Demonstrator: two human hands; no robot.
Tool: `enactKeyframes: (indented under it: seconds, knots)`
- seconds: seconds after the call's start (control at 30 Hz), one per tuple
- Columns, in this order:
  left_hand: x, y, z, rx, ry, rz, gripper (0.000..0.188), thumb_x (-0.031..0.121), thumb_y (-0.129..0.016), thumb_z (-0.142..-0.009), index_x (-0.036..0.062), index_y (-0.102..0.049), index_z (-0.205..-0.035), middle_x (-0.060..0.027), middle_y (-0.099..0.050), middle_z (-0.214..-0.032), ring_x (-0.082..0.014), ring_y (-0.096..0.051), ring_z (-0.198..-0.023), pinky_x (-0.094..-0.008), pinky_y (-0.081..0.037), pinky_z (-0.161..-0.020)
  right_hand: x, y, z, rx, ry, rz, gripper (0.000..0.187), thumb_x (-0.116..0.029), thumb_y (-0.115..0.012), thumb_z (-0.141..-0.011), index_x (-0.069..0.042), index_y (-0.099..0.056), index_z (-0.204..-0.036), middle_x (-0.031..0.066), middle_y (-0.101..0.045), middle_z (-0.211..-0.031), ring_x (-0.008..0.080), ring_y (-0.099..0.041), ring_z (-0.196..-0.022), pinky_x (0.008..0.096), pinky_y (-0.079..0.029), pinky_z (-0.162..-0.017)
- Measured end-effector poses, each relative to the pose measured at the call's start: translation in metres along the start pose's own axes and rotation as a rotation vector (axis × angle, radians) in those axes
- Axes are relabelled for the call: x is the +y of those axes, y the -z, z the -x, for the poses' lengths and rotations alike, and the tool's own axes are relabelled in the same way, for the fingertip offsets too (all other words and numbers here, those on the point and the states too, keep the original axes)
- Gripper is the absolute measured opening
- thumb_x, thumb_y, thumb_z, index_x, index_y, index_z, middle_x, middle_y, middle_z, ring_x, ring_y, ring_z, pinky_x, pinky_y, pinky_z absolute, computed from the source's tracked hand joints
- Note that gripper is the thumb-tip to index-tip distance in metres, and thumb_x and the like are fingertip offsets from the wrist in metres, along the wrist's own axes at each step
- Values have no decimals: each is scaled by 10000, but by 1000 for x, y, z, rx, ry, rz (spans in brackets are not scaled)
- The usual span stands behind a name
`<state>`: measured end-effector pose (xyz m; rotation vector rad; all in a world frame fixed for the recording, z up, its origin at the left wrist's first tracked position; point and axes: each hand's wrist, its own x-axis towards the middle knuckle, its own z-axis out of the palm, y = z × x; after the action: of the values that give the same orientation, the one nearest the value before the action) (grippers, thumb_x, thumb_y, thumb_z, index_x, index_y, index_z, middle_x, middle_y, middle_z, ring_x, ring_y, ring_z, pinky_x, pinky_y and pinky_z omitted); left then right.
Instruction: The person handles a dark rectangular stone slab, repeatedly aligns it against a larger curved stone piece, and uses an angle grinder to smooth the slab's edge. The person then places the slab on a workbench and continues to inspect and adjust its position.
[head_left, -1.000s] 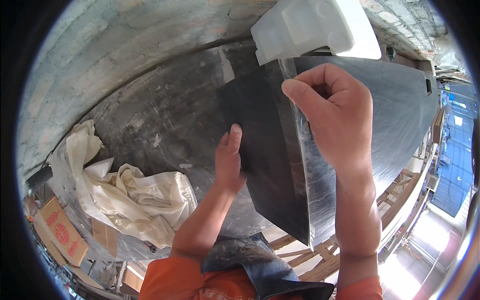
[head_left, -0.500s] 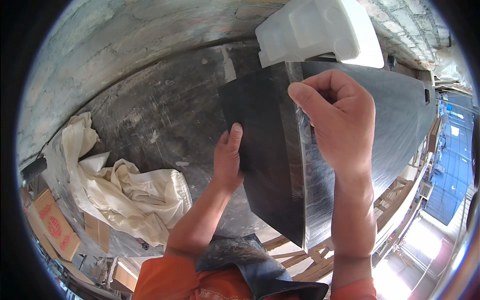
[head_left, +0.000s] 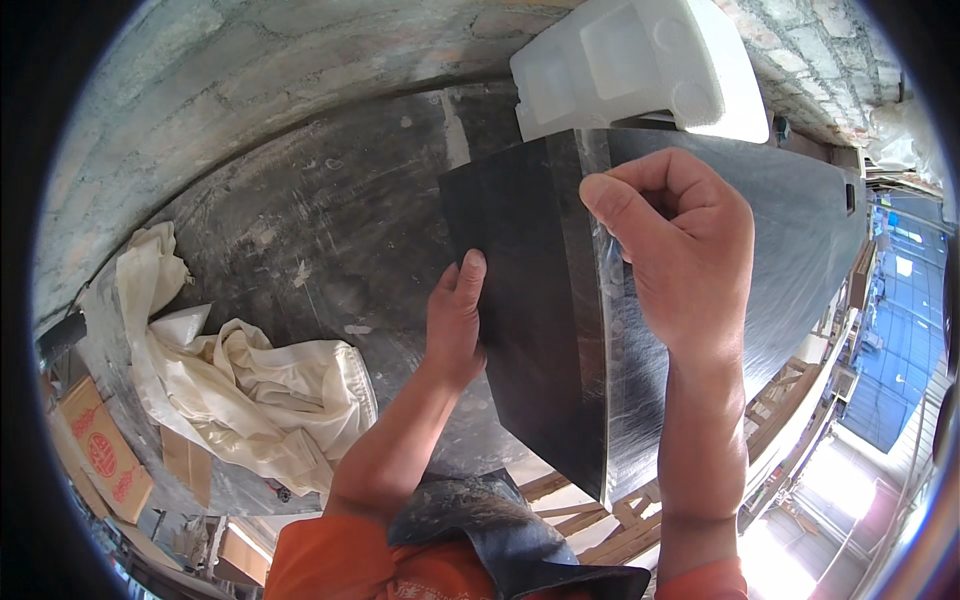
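Note:
A large dark panel (head_left: 520, 290), with a folded-looking edge and a shiny strip (head_left: 590, 320) along its ridge, lies tilted over the worktable. My left hand (head_left: 456, 315) grips its left edge, thumb on top and the other fingers mostly hidden beneath. On the ridge's other side, a glossy dark face (head_left: 790, 230) stretches to the right. My right hand (head_left: 690, 235) is curled in a pinch just over the upper part of the strip. Whatever sits between its thumb and fingers is hidden.
Cream cloth (head_left: 270, 390) lies crumpled on the scuffed dark table (head_left: 300, 220) at left, with a cardboard box (head_left: 105, 450) beyond it. White moulded foam (head_left: 640, 70) stands against the far panel edge, by the brick wall (head_left: 250, 80). Wooden framing (head_left: 800, 390) is at lower right.
The view has shifted slightly. Both hands keep nearly the same place and grip, and the panel appears almost unmoved.

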<state>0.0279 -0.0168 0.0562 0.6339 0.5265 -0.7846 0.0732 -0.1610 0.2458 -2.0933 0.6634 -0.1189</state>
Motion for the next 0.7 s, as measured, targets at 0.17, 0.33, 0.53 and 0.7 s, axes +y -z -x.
enactKeyframes:
  seconds: [0.17,0.33,0.53,0.7]
  knots:
    - [-3,0,-3,3,-11,16,550,486,-672,-1043,6,-621,-1306,-115,-710,-1264,-229,-692,-1142,-402,-563,-1004,-1,-1,0,11,-16,-4,159,-130,-787,-896,23,-746,-883,17,-694,-688,41,-583,-637,232,-482,-591]
    - [-3,1,-5,3,-2,-17,574,528,-643,-1045,30,-620,-1329,-85,-703,-1283,-209,-680,-1159,-397,-562,-1007,-3,-2,0,9,-24,34,136,-104,-816,-917,9,-740,-913,-31,-648,-732,10,-518,-635,178,-380,-561]
    - [-6,4,-8,-6,-5,-9,581,541,-686,-1014,30,-618,-1282,-83,-699,-1236,-206,-679,-1124,-399,-565,-993,-1,-1,1,2,-29,10,128,-87,-815,-914,7,-730,-898,-33,-640,-725,8,-508,-630,181,-371,-554]
    - [-7,0,-7,4,-4,21,583,541,-719,-993,24,-619,-1243,-89,-701,-1203,-202,-678,-1102,-392,-562,-987,2,-1,1,-17,-10,-40,109,-60,-810,-921,10,-728,-904,-33,-642,-728,4,-504,-627,177,-369,-555]
